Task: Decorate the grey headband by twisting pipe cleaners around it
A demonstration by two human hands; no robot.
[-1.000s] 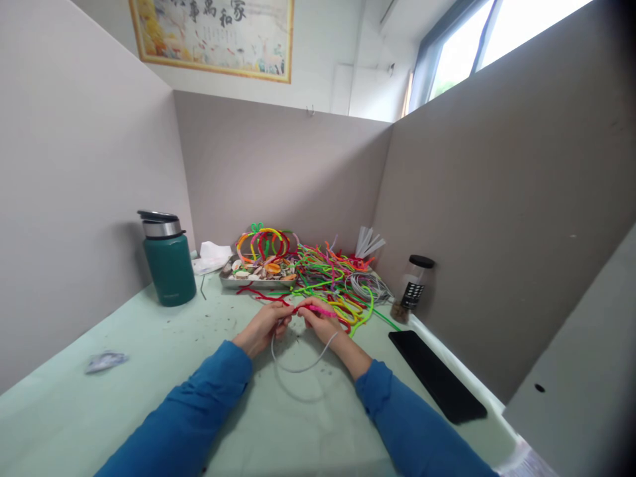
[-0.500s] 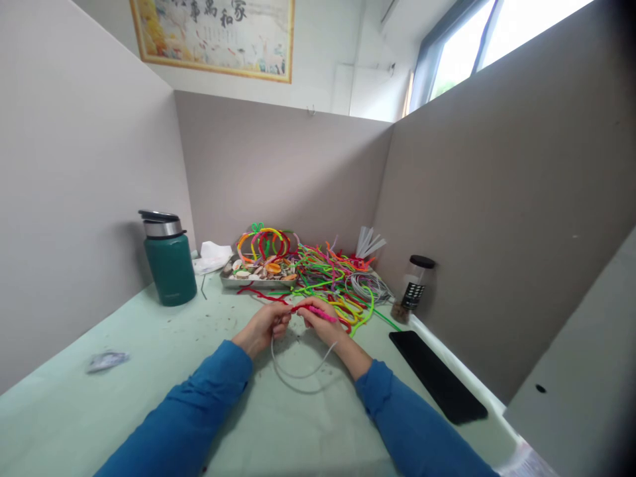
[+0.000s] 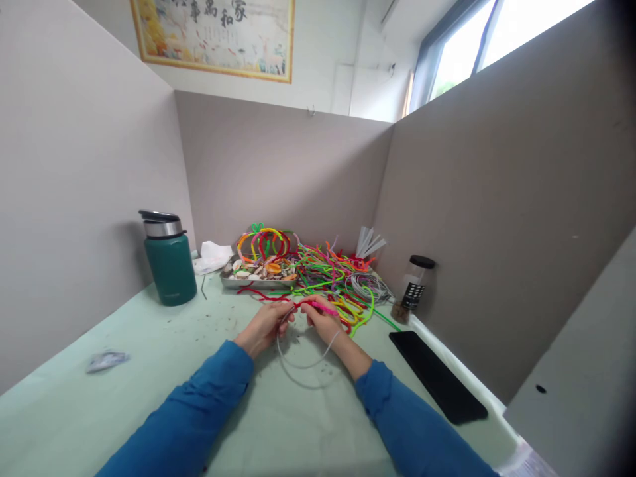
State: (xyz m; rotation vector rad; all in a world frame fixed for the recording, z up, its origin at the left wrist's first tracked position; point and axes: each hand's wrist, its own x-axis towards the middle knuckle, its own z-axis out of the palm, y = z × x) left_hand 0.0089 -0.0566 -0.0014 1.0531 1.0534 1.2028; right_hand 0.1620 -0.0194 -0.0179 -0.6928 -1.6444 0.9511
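Note:
Near the middle of the table, my left hand [image 3: 268,324] pinches a red fuzzy stem [image 3: 268,298] whose tail trails off to the left. My right hand [image 3: 322,320] is closed close beside it, on the same red stem, with a pink end [image 3: 325,309] lying across its back. A thin grey wire [image 3: 304,386] curves down from my left fingers in a loop and rises to my right wrist. The fingertips nearly touch, and how stem and wire meet there is too small to make out.
A metal tray [image 3: 258,283] of wooden slices stands behind my hands, a heap of coloured stems [image 3: 328,268] to its right. Further out are a green bottle [image 3: 170,268], a white tissue [image 3: 214,254], a clear jar [image 3: 413,288] and a black flat object [image 3: 437,376].
Both hands have shifted very slightly, with the fingertips a little higher. The grey wire loop has moved a bit up and to the right.

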